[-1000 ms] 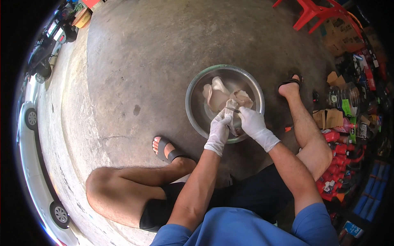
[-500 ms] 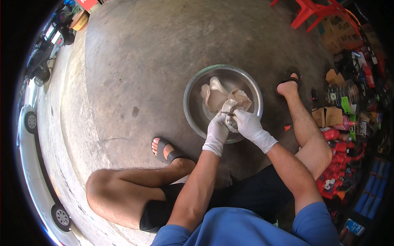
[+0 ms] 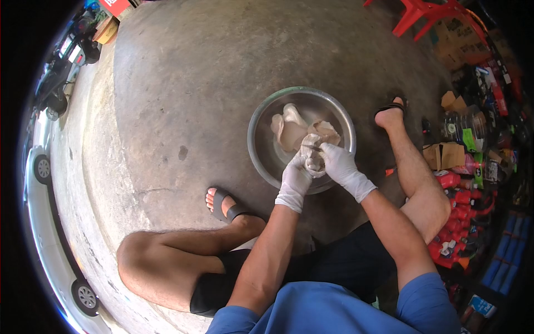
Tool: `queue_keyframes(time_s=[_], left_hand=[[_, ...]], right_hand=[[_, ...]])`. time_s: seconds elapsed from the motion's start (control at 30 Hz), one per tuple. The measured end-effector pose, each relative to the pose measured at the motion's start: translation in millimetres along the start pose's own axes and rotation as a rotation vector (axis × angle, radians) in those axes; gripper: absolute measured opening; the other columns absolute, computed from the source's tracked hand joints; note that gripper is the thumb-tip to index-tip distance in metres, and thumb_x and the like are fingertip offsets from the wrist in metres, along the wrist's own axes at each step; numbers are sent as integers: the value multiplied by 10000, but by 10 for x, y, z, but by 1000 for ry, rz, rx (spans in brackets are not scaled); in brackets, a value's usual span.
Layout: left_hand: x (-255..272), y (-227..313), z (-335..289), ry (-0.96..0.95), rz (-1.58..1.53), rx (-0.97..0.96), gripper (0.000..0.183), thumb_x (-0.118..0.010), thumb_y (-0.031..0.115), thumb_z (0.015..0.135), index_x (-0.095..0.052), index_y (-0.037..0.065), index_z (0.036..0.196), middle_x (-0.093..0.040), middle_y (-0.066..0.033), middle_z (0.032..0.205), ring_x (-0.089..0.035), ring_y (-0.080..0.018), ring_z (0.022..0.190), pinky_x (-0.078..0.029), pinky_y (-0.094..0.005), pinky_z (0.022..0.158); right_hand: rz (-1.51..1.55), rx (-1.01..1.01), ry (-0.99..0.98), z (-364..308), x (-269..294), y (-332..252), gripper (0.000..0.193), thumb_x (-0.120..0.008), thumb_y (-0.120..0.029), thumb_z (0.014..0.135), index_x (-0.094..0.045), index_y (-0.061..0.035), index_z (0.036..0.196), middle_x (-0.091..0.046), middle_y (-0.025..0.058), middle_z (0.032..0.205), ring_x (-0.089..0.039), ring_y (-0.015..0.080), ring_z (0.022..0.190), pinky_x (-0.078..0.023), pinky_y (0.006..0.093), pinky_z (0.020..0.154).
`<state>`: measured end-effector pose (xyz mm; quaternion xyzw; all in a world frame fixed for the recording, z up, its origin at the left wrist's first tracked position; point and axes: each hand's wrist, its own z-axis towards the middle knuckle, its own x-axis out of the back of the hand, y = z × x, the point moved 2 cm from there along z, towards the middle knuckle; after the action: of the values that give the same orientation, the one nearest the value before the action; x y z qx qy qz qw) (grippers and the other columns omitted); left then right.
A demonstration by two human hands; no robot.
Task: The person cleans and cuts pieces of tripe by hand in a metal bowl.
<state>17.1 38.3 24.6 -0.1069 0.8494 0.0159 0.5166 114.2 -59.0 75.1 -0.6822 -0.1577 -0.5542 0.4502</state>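
Note:
A pale oyster mushroom [image 3: 313,157] is gripped in my white-gloved left hand [image 3: 296,177], held over the near part of a round metal basin [image 3: 260,162]. My right hand [image 3: 339,165], gloved too, closes at the mushroom's right side on a small knife [image 3: 311,147]. Only a thin dark strip of its blade shows, lying across the upper part of the mushroom; the handle is hidden in my fingers. Farther back in the basin rest more large, pale mushroom pieces [image 3: 291,131], curled at their edges.
The basin stands on a concrete floor [image 3: 183,100] between my sandalled feet. Bottles [image 3: 459,209], opened cardboard boxes [image 3: 443,156] and other goods crowd the right side. A red plastic chair [image 3: 414,16] is at the far right. Parked cars [image 3: 53,222] line the left.
The knife has tilted and shifted slightly up the mushroom as my right hand moved a little right and away from me. More of the held mushroom shows; my left hand barely moved.

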Motion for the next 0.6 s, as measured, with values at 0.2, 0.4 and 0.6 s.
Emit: queue_keyframes(time_s=[0.2,0.4,0.6], left_hand=[[54,39,-11,43,180,-95,504,-408,-24,848,-435,15,1350,-587,-61,1020,-532,-128,719,-481,-243,642],[36,-35,19,-54,226,-97,524,-410,-10,838,-436,4,1361,-600,-65,1075,-540,-124,743,-482,-234,692],[88,18,-5,-19,274,-133,547,-406,-14,828,-421,-4,1374,-599,-68,1078,-533,-124,729,-483,-242,692]], right_hand=[[-55,-20,10,-7,21,-24,119,-539,-158,866,-580,-56,910,-654,155,837,-642,350,778,-498,461,668],[-114,0,18,62,51,7,131,-521,-179,881,-579,-64,908,-651,138,804,-642,350,759,-492,469,662],[-104,-4,-18,42,63,-55,152,-512,-195,893,-579,-61,919,-655,140,821,-640,354,765,-488,476,666]])
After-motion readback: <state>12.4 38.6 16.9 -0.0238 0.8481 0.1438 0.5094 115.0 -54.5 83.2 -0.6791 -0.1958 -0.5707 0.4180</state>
